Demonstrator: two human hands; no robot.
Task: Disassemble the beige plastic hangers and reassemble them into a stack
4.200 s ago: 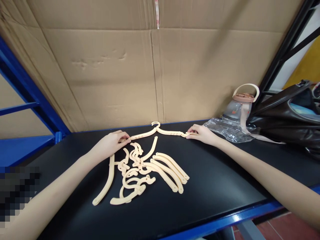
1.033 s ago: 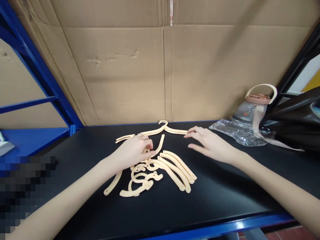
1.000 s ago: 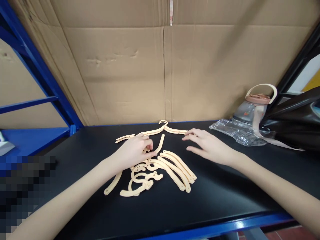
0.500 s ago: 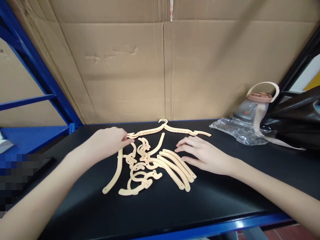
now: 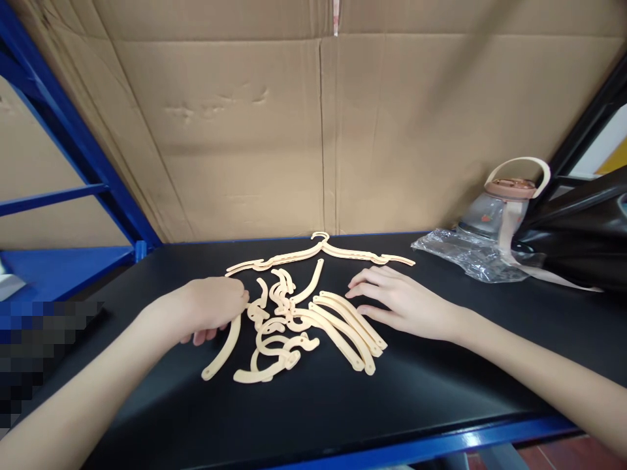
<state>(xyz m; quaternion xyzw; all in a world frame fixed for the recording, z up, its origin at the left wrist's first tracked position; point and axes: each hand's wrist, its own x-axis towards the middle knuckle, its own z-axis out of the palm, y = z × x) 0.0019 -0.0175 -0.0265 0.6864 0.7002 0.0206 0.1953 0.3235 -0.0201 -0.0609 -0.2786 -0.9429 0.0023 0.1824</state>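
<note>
My left hand is closed, its fingers curled over the upper end of a long, curved cream hanger arm lying on the table. The fingertips are partly hidden. Right beside it lies a loose pile of small curved hook pieces, some overlapping. My right hand rests open and holds nothing, fingers apart, just right of a fanned group of long hanger arms. Behind the pieces lies an assembled cream hanger, its hook toward the back. Another single arm lies between hanger and pile.
Everything lies on a black tabletop with a blue front edge. Cardboard stands along the back. At the right are a clear bottle with a strap, a crumpled plastic bag and a black bag. Blue shelving rises at left.
My left hand has come down and toward me from the assembled hanger's left end, now uncovered, to the curved arm. My right hand has hardly moved.
</note>
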